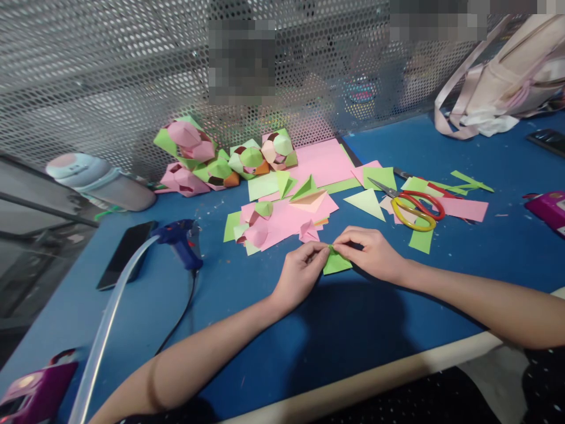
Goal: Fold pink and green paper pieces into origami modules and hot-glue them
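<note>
A small piece of green paper (338, 264) lies between my hands near the front of the blue table, its upper edge pinched from both sides. My left hand (301, 270) grips its upper left part between thumb and fingers. At the upper right, the fingers of my right hand (369, 252) are closed on the same paper. Just beyond my fingertips sits a folded pink paper piece (309, 232). Behind it, loose pink sheets (282, 227) carry several folded pieces. Scissors (412, 206) with red and yellow handles rest on paper scraps to the right.
On the left are a blue glue gun (180, 238) with a long glue stick, a black phone (126, 256) and a bottle (103, 179). Folded paper balls (188, 141) line the perforated metal screen (132, 65). A bag (512, 76) stands at the back right.
</note>
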Tool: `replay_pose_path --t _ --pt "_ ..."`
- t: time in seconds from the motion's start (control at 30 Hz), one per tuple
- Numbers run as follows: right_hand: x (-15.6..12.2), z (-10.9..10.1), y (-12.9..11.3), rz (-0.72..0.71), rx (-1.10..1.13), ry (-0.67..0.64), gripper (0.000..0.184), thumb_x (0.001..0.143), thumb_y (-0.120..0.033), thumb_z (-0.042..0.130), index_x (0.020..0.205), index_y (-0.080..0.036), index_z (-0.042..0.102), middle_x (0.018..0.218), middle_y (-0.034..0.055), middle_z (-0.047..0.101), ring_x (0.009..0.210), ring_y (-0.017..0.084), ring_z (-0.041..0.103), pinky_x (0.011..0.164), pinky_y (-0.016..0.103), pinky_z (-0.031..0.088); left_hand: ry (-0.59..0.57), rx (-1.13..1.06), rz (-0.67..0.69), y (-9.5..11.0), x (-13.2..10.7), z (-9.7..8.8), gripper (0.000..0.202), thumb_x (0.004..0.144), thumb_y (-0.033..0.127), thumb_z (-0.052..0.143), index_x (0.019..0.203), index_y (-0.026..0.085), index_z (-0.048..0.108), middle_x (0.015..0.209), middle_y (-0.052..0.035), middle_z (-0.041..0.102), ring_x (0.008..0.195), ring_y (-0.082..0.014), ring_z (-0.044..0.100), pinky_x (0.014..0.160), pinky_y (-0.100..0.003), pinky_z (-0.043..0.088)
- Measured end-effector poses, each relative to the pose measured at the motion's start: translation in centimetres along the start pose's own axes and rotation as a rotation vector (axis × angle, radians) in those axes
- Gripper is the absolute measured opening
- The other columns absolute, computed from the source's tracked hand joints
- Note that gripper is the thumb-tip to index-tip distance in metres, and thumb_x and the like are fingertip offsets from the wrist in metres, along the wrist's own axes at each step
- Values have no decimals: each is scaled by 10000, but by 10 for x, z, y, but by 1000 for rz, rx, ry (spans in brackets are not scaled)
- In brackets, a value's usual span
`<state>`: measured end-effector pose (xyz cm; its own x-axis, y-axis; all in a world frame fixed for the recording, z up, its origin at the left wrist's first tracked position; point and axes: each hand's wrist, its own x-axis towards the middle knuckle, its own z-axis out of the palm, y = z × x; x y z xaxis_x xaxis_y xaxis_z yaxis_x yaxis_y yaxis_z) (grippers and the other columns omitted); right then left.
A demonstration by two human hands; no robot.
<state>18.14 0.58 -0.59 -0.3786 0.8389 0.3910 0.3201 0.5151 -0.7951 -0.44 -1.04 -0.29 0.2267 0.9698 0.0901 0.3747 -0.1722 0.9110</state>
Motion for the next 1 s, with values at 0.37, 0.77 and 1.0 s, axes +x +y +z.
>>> replay_pose_path --t 0.37,0.77,1.0 --pt "-1 0 -1 -19 10 7 125 872 -184 546 785 -164 633 743 13 582 680 120 540 633 255 430 -9 6 17 -1 -1 0 197 855 324 566 839 169 686 715 -6 656 643 -118 538 595 -203 429" --pt "-3 2 -3 -81 60 -43 100 814 -106 557 741 -168 586 733 0 543 647 102 511 616 241 421 -46 40 86 3 -2 -1 124 827 202 575 775 156 678 718 -12 664 631 -105 542 594 -195 427" --pt "-3 3 -3 -105 43 -69 109 791 -73 531 756 -173 558 757 -1 528 671 102 501 637 238 412 -69 153 138 2 -2 1 119 792 131 548 701 148 623 633 6 588 574 -93 495 557 -199 396"
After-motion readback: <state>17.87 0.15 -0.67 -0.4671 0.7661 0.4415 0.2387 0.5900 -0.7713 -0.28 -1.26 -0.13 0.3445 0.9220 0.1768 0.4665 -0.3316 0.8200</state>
